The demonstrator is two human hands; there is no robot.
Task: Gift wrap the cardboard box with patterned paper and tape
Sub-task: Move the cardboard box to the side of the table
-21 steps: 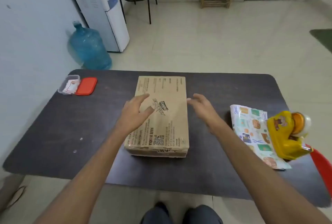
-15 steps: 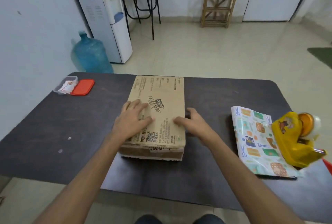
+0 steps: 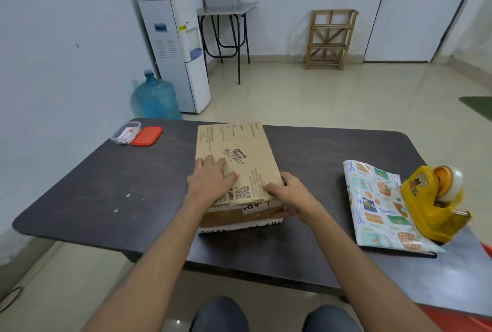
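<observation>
A flat brown cardboard box [image 3: 239,150] with black print lies in the middle of the dark table [image 3: 106,185]. My left hand [image 3: 210,185] rests palm down on the box's near left top. My right hand [image 3: 290,194] grips the box's near right corner, thumb on top and fingers along the side. Folded patterned wrapping paper [image 3: 375,206] lies on the table to the right. On the paper's right edge stands a yellow tape dispenser [image 3: 431,203] with a roll of tape.
A small clear container with its red lid [image 3: 146,136] beside it sits at the table's far left corner. A water dispenser [image 3: 175,49], a blue water jug [image 3: 157,98], a stool and a wooden rack [image 3: 330,38] stand on the floor beyond. Something red [image 3: 487,251] shows at the right edge.
Both hands came down onto the box: the left now lies flat on its top, the right has closed on its near right corner. The head has tilted up.
</observation>
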